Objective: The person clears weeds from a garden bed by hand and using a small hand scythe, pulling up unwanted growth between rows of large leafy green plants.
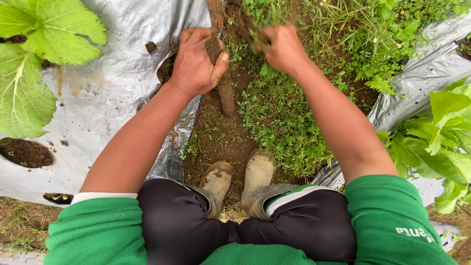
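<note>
Head view: two hands pulling at a weedy furrow.
Left hand [196, 61] is clenched round a muddy tool handle [221, 73]; right hand [282, 49] is fisted on green weeds [260, 19] between silver mulch sheets [113, 93].

A vegetable field outdoors: silver plastic sheeting [113, 93] covers raised beds, leafy green plants [34, 64] grow through holes in it, and a weedy soil furrow [216, 137] runs between.
</note>
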